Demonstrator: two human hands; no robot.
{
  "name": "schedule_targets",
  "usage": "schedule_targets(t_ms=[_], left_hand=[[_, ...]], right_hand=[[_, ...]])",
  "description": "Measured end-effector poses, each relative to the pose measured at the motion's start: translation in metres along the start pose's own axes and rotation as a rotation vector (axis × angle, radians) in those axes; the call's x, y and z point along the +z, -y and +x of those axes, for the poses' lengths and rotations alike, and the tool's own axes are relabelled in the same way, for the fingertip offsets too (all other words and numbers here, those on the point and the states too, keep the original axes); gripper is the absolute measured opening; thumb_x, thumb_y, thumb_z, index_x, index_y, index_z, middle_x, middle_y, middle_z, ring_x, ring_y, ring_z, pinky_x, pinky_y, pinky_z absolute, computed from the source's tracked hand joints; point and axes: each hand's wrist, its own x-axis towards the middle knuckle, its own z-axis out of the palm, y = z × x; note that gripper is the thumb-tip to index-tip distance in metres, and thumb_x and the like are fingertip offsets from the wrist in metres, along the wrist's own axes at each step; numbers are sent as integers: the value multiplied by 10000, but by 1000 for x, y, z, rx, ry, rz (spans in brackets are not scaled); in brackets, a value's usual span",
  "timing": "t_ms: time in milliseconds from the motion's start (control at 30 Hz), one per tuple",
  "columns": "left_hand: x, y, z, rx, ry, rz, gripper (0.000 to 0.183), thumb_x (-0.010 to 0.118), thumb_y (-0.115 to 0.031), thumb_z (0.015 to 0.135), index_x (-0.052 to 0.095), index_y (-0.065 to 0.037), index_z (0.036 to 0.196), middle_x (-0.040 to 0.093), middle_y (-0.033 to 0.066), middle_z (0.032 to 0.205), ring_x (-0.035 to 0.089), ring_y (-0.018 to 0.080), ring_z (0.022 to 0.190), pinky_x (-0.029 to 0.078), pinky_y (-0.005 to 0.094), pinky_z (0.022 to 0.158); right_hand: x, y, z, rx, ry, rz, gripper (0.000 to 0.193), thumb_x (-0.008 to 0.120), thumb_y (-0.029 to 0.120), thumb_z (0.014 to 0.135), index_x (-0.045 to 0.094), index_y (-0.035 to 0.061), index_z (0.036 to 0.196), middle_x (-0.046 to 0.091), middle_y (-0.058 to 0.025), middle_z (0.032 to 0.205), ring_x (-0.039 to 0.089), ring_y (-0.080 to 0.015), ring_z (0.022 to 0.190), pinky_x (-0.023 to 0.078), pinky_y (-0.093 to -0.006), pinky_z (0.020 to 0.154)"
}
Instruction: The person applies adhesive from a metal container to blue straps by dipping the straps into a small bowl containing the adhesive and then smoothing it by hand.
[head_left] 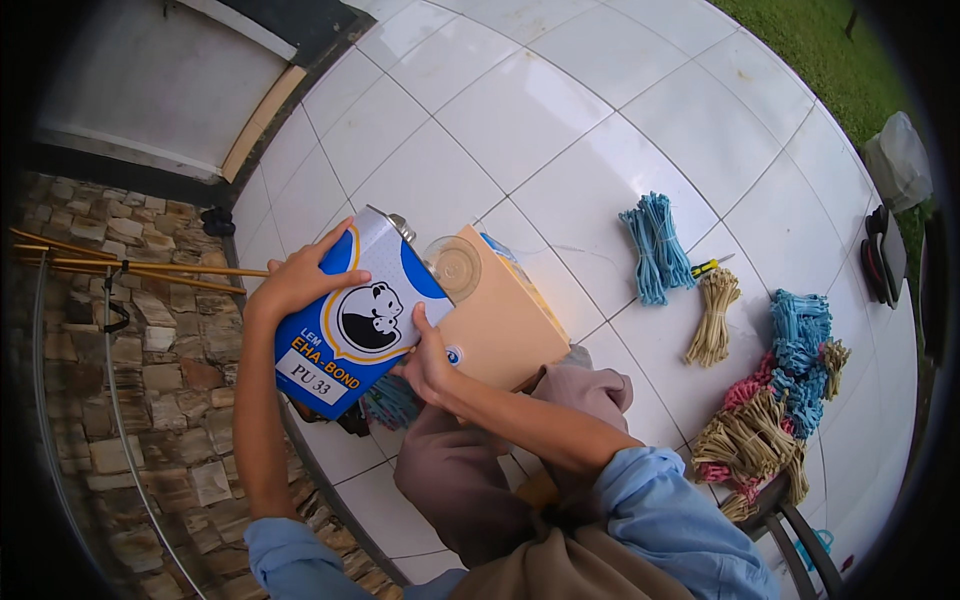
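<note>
Left hand (290, 282) and right hand (428, 362) each grip the tilted blue-and-white can (355, 315); its spout seemingly over a clear cup (453, 266).

chair (800, 530) cut off below

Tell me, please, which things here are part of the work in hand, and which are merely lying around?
In hand:
blue and white can, tilted, held by left hand and right hand
clear cup
tan board

Lying about:
blue bundles
tan bundles
mixed pile
yellow-handled tool
</note>
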Motion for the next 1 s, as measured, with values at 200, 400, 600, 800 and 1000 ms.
schedule_targets(t_ms=[200,400,600,800,1000], left_hand=[[-7,-1,-11,-9,21,5,977,615,-685,628,243,-260,1425,561,178,1189,532,309,1109,201,546,968],[-22,0,-33,75,-87,-83,971,636,-649,641,228,-256,1430,565,210,1154,548,317,1074,216,501,960],[-22,10,-37,54,-60,-6,973,653,-628,638,224,-259,1430,526,215,1210,523,322,1109,221,497,983],[-10,9,-32,23,-2,56,995,650,-650,618,222,-266,1430,517,195,1240,492,313,1154,194,463,975],[10,21,-15,72,-36,11,1012,633,-699,580,256,-279,1420,562,238,1109,537,345,1062,181,459,963]], right_hand=[[3,0,-10,-12,4,28,674,389,549,899,226,105,1379,303,-122,1409,298,-293,1297,266,-575,1009],[16,13,-19,-85,98,-84,641,440,521,897,151,159,1341,308,-135,1381,338,-287,1268,313,-531,984],[19,-7,-16,-109,96,-109,745,423,580,872,161,114,1390,258,-135,1420,234,-307,1319,186,-603,1030],[6,-11,-14,-108,49,-120,741,411,592,870,218,87,1378,284,-129,1411,255,-289,1314,194,-574,1039],[-7,-17,-4,-80,7,-95,694,373,579,891,260,82,1362,360,-115,1370,324,-277,1276,231,-548,1031]])
